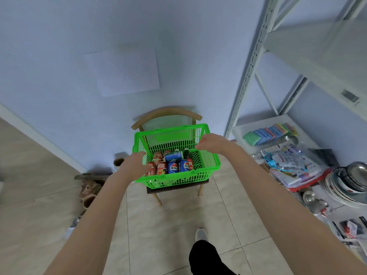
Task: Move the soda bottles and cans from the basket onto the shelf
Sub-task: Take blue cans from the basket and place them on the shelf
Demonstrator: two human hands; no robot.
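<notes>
- The green basket [178,181] is set on a wooden chair [166,114], left of the shelf [256,125].
- Red cans [159,165], blue cans [178,166] and a dark bottle [187,153] are held inside.
- The left hand [135,161] is laid over the left rim, at a red can — its grip cannot be told.
- The right hand [210,143] is held over the far right rim — fingers loosely bent, nothing grasped.

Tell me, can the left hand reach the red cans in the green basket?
Probably yes. The left hand hovers over the open green basket, right beside the red cans, and nothing covers them.
</notes>
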